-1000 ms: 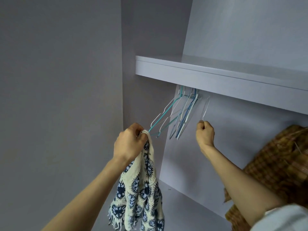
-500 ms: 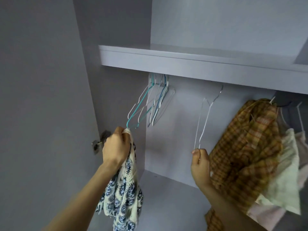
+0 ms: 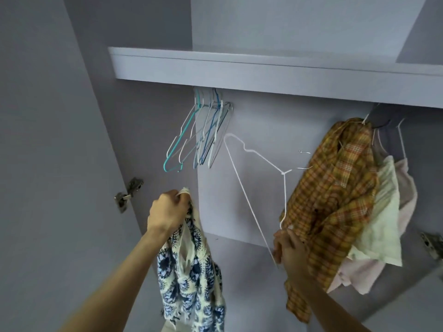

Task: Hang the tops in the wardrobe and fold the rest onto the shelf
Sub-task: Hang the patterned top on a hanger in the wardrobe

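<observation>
- Head view looks up into a grey wardrobe [image 3: 251, 130] with one shelf [image 3: 263, 70] running across its top.
- Two hands are in view. The left hand [image 3: 167, 212] has its fingers curled tight around the top edge of one blue-and-cream patterned top [image 3: 191, 279], which hangs straight down from that grip, in front of the wardrobe's left side.
- The right hand [image 3: 287, 248] has its fingers closed around a corner of one white wire hanger [image 3: 254, 178]. This hanger is off the rail, tilted, with its hook pointing right toward the hung clothes.
- A cluster of empty hangers [image 3: 203, 133] hangs under the shelf at the left. About six can be counted, one teal, one blue and the rest white or pale, though they overlap too much for a sure count.
- Three garments hang at the right: one yellow plaid shirt [image 3: 335, 192] nearest the right hand, one cream top [image 3: 381, 212] beside it, and one pale pink garment [image 3: 405, 192] farthest right.
- Two metal door hinges show: one hinge [image 3: 128, 194] on the left door, and one second hinge [image 3: 431, 243] at the right edge.
- No brand, label or readable writing shows on any item.
</observation>
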Motion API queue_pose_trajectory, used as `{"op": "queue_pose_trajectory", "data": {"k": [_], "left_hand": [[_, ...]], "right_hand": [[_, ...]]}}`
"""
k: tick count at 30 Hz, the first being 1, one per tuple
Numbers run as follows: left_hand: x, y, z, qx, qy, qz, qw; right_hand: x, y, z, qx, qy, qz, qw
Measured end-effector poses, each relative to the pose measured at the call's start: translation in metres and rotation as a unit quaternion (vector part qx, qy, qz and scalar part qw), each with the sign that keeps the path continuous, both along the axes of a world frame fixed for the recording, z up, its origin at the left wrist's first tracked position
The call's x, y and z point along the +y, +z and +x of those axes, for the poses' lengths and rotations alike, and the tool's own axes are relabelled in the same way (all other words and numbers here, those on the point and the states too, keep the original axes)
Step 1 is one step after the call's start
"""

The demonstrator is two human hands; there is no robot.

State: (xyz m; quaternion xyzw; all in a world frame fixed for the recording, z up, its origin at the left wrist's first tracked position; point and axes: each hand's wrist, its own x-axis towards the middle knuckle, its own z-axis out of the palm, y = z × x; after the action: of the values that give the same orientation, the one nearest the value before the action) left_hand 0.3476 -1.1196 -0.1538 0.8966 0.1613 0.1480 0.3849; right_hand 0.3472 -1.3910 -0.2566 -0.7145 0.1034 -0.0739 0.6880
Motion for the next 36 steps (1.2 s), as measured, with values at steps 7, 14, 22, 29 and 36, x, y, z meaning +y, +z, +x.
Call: {"op": "queue_pose_trajectory", "data": {"k": [7,14,22,29,36], "left_hand": [[-0.009,-0.005,0.004,0.021,-0.031,-0.041,0.998],[0.002,-0.007,0.003,0.029,-0.025,-0.204,0.978],[0.009,0.004,0.006,0.019,-0.051,0.001,0.999],[0.031,0.011,-0.002,-0.074,0.060,0.253,0.963],[0.063,0.025,0.000,-0.136,0.074,0.319,0.935]], "right_hand": [[0.017,0.012,0.003,0.085,0.129,0.036,0.987],[0.021,0.009,0.004,-0.018,0.027,0.015,0.999],[0.034,0.032,0.032,-0.155,0.010,-0.096,0.983],[0.041,0.035,0.045,-0.172,0.014,0.025,0.985],[0.042,0.052,0.066,-0.134,0.119,-0.048,0.983]]}}
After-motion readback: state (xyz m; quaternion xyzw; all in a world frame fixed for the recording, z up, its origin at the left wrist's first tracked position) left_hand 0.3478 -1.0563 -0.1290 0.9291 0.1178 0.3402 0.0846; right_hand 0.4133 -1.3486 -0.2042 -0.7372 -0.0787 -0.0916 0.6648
